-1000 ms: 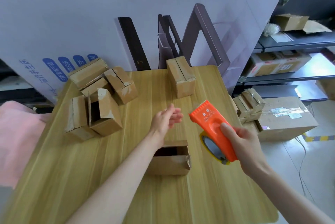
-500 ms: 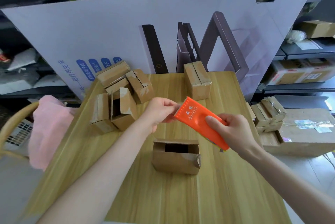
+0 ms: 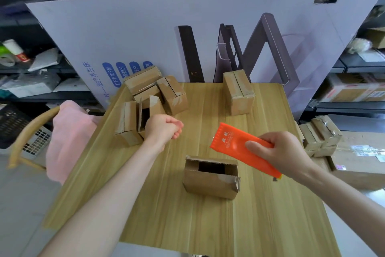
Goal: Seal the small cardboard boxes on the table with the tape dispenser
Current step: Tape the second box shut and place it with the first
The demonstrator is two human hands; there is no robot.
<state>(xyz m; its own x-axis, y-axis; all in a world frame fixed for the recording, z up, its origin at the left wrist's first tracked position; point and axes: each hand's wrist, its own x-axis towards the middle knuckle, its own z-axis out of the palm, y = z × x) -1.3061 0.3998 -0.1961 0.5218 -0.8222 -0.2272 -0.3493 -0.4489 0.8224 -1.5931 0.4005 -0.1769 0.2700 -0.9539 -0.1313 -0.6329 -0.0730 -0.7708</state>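
A small cardboard box (image 3: 210,177) stands mid-table with its top flaps partly open, showing a dark gap. Just above and right of it my right hand (image 3: 285,152) grips the orange tape dispenser (image 3: 231,144), toothed end pointing left. My left hand (image 3: 163,129) hovers a hand's width left of that end, fingers curled and pinched together as on a clear tape end; the tape itself is too faint to make out. Neither hand touches the box.
Several small boxes (image 3: 150,98) are heaped at the wooden table's (image 3: 187,225) back left, and one (image 3: 238,94) stands at the back middle. A large printed board (image 3: 166,38) rises behind. A pink cloth (image 3: 68,131) hangs on a chair at left. More boxes (image 3: 320,133) sit right of the table.
My left hand reached the dispenser's toothed end, pinched there, then drew away to the left. My right hand lowered and tilted the dispenser flatter above the open box.
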